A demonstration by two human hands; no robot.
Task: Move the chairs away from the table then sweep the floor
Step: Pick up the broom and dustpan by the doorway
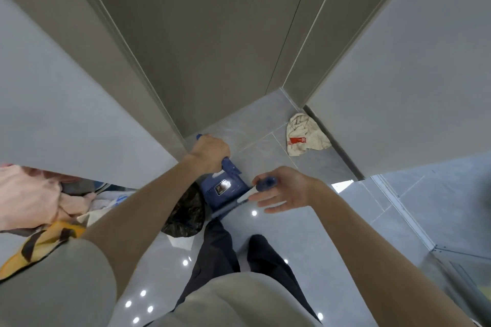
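Note:
I look down into a floor corner by a grey door. My left hand (210, 151) grips a blue handle that runs down to a blue dustpan (225, 188) standing on the tiles. My right hand (287, 191) is to its right, thumb hooked over the top end of a blue broom handle (267, 183), with the fingers stretched out below it. The broom's shaft (228, 207) slants down beside the dustpan, and its head is hidden. No chair or table is in view.
A black bin bag (186, 215) sits just left of the dustpan. A crumpled white cloth (305, 135) with red print lies in the corner. Clothes (32, 194) are piled at the left. Walls close in on both sides, and a door track (398, 202) runs at the right.

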